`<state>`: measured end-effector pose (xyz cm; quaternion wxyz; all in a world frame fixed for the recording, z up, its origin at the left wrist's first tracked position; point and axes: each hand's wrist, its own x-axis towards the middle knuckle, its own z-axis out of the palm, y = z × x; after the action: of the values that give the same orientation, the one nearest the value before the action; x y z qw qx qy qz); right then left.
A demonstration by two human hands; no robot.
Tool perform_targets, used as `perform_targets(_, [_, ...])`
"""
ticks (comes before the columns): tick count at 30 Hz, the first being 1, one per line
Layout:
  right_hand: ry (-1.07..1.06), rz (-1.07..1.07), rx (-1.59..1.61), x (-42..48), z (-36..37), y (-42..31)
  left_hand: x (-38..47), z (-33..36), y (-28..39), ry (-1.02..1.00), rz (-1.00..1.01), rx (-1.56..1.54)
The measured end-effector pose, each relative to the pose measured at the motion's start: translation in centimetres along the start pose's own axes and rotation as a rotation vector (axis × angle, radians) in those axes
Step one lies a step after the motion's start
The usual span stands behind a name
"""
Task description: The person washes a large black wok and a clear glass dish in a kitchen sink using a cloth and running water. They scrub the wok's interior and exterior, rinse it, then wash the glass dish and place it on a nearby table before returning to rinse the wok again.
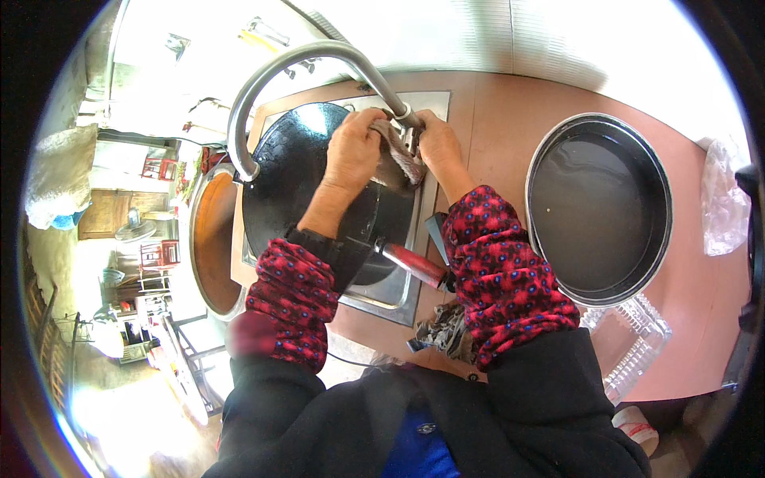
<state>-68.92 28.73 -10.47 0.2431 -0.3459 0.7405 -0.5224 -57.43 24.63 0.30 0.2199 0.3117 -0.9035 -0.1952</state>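
My left hand [354,149] grips a damp grey-brown cloth [394,158] over the right side of a black wok [287,191]. The wok sits in a stainless steel sink [382,305], its red handle [412,263] pointing towards me. My right hand [441,146] is at the mouth of a curved metal faucet [326,49], close beside the cloth. Its fingertips are partly hidden behind the spout, so whether they hold the spout or the cloth is unclear. Patterned red sleeve covers are on both forearms.
Right of the sink stands a large dark basin [597,221] of water. Near it lie a clear plastic tray [648,334] and a plastic bag [723,197]. A crumpled rag [448,331] is by the counter's front edge. Another wide basin [212,239] stands to the left.
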Motion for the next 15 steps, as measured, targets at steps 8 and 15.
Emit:
perform_targets(8, [-0.039, 0.051, 0.179, 1.1, 1.3, 1.7, 6.3, -1.3, -4.0, -0.558, -0.109, -0.668])
perform_targets(15, [-0.017, 0.018, 0.233, 1.0, 1.1, 1.5, 10.2, -1.2, -4.8, -0.910, 0.059, -0.562])
